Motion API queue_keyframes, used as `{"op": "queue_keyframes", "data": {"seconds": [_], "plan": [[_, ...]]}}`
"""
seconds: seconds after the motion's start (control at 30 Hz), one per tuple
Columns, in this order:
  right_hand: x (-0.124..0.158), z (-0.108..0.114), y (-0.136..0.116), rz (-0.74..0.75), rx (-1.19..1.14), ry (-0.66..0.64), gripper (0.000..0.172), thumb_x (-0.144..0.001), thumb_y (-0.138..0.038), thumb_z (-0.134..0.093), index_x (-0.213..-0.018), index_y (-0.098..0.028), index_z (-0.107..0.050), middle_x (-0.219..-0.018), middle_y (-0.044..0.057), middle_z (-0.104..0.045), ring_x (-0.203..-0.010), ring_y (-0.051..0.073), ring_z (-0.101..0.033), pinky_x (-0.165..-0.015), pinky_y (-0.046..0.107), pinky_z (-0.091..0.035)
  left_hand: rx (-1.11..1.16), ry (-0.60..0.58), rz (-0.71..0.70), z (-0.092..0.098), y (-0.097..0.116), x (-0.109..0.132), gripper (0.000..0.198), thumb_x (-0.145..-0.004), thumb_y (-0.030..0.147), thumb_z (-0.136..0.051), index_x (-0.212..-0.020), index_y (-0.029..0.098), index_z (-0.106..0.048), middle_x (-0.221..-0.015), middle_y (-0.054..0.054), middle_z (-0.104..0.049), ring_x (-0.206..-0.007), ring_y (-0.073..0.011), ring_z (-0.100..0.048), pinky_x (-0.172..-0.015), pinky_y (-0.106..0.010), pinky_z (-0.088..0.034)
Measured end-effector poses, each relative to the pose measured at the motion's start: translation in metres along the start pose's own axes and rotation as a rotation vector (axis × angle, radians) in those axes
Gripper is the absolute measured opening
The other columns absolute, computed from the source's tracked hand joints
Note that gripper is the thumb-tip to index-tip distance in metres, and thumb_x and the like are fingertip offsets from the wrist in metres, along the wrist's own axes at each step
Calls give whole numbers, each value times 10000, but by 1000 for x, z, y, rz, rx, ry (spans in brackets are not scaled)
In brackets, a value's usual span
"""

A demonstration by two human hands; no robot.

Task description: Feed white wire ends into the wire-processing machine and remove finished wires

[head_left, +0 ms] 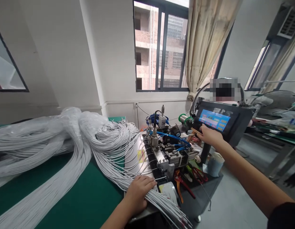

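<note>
My left hand (137,194) lies on a fan of thin white wires (118,149) at the front of a small metal machine (168,152), fingers curled over the strands near the machine's intake. My right hand (209,135) reaches out to the black control box with a blue touchscreen (215,120). Its fingers are bunched and touch the screen's lower left edge, and a thin tan stick seems to show in them.
Large bundles of white wire (42,143) cover the green table mat (90,197) on the left. Red-handled and orange-handled pliers (183,183) lie by the machine. A roll of pale tape (214,163) sits right of it. Another bench (276,127) stands at far right.
</note>
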State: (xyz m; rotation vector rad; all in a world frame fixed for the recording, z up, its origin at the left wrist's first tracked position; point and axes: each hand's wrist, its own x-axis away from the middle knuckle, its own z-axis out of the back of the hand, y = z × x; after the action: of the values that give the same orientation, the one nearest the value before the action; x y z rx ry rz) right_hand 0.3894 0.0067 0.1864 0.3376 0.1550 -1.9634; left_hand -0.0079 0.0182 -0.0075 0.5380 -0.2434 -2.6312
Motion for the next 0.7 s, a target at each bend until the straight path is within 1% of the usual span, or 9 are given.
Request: {"op": "queue_keyframes", "data": {"seconds": [0.1, 0.17, 0.27, 0.33, 0.4, 0.5, 0.57, 0.63, 0.7], "plan": [[17, 0, -9, 90, 35, -97, 377, -886, -474, -481, -1081, -178, -610, -966, 136, -704, -810, 283, -670, -604, 304, -405, -9, -13, 15, 4, 2, 0, 722, -576, 81, -528, -1271, 279, -532, -1329, -2, -578, -1178, -240, -518, -1000, -422, -355], [33, -3, -17, 200, 31, -99, 366, -893, -502, -463, -1034, -214, -640, -955, 106, -712, -813, 271, -670, -590, 288, -390, -17, -19, 22, 8, 4, 0, 705, -581, 84, -540, -1262, 266, -542, -1315, -10, -589, -1161, -240, -527, -991, -416, -359], [66, -9, -29, 359, -8, -92, 314, -891, -484, -479, -990, -244, -655, -895, 68, -724, -743, 235, -666, -558, 269, -365, -43, -8, 25, 11, 5, 0, 685, -596, 85, -557, -1260, 250, -547, -1293, -29, -603, -1148, -237, -534, -984, -400, -365], [91, -15, -38, 424, -76, -155, 271, -898, -456, -479, -960, -262, -659, -802, 38, -721, -655, 204, -649, -528, 256, -345, -64, 0, 18, 12, 4, 0, 692, -598, 84, -565, -1270, 244, -544, -1286, -36, -608, -1143, -239, -539, -985, -396, -364], [117, -25, -47, 475, -177, -222, 242, -908, -425, -475, -915, -268, -658, -739, 20, -707, -620, 183, -632, -524, 249, -344, -78, -8, 4, 12, 3, 1, 712, -595, 82, -569, -1287, 244, -536, -1301, -36, -599, -1147, -240, -539, -988, -397, -362], [151, -50, -58, 460, -367, -278, 257, -926, -410, -453, -872, -261, -656, -696, 11, -687, -594, 169, -606, -520, 251, -358, -95, -48, -14, 13, 3, 1, 751, -597, 69, -562, -1321, 261, -510, -1354, -19, -563, -1177, -242, -526, -995, -405, -356], [167, -70, -62, 402, -547, -315, 272, -933, -416, -444, -874, -239, -641, -692, 14, -675, -582, 162, -587, -530, 253, -388, -106, -74, -21, 14, 4, 1, 764, -606, 64, -555, -1338, 275, -493, -1379, -6, -541, -1193, -242, -519, -998, -414, -355], [177, -89, -63, 304, -740, -317, 311, -940, -438, -426, -861, -214, -626, -662, 19, -650, -566, 158, -568, -525, 253, -410, -116, -86, -22, 15, 4, 0, 763, -615, 63, -548, -1343, 282, -488, -1382, 3, -538, -1195, -237, -523, -1003, -418, -355], [181, -100, -64, 222, -866, -307, 335, -933, -467, -440, -851, -199, -625, -630, 15, -624, -548, 153, -549, -510, 250, -414, -123, -82, -20, 15, 4, 0, 772, -609, 62, -544, -1350, 272, -484, -1375, 3, -545, -1207, -225, -523, -1018, -408, -353]]}}
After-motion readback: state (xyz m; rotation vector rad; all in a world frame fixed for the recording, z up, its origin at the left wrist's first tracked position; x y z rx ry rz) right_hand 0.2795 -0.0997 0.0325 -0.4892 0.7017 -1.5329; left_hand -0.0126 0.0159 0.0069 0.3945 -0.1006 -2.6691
